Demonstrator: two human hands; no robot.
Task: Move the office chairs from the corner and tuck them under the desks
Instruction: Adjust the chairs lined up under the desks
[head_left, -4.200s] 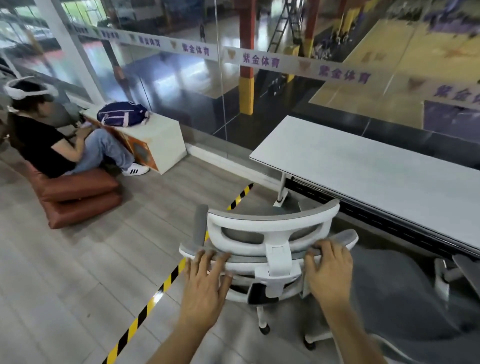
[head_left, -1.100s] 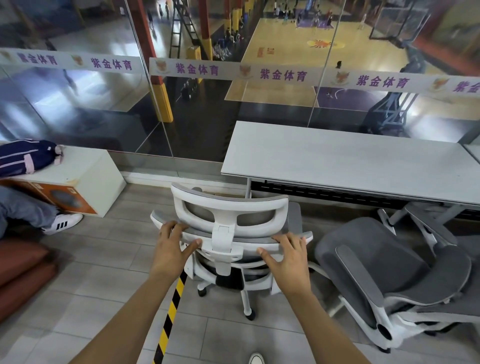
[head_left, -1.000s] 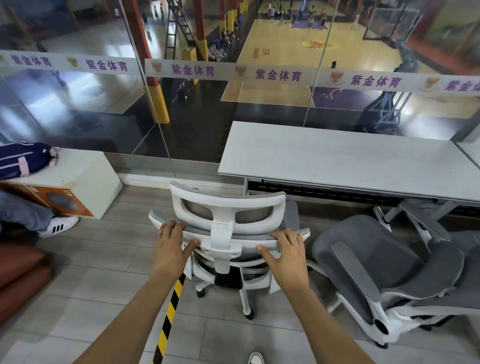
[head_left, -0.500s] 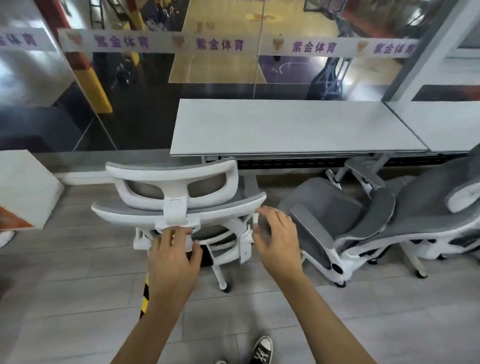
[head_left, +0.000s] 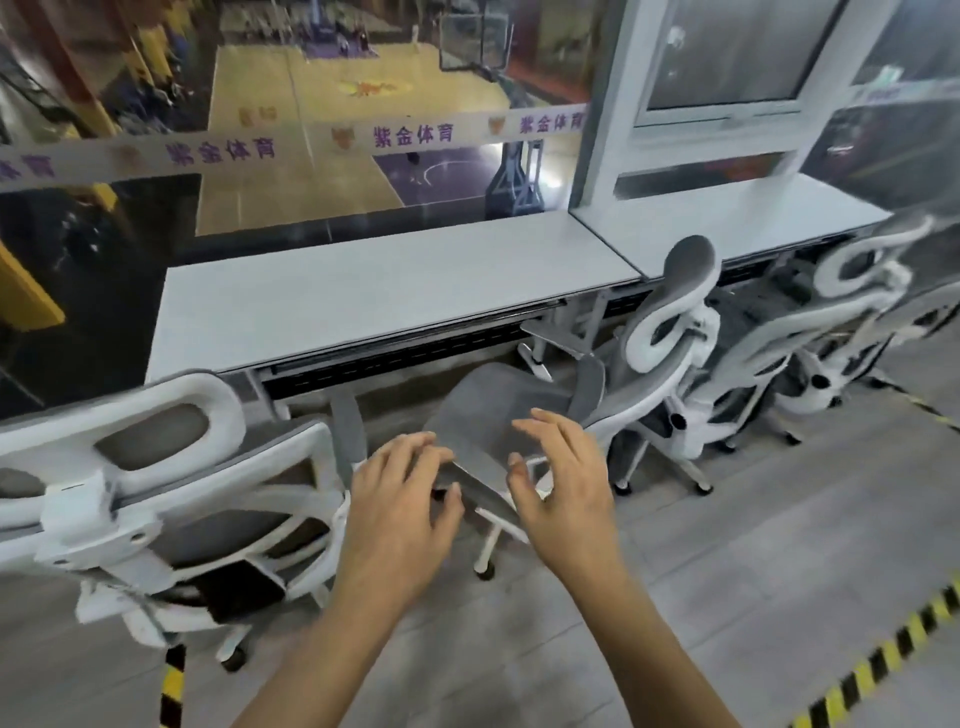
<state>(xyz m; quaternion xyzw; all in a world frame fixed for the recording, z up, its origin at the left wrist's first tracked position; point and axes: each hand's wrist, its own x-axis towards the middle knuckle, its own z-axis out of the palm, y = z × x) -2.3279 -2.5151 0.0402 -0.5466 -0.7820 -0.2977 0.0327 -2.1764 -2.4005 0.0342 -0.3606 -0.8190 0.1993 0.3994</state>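
Both my hands are empty, fingers loosely spread: left hand (head_left: 400, 512) and right hand (head_left: 563, 483) hover above the floor, gripping nothing. The white-framed grey mesh office chair (head_left: 171, 499) stands at the left, facing the long pale grey desk (head_left: 374, 291), seemingly parked there for tucking. Two matching reclined chairs (head_left: 670, 364) crowd the corner, awaiting their turn.

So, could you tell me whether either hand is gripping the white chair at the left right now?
No, the left hand and right hand hover with loose fingers, apart from the white chair, holding nothing.
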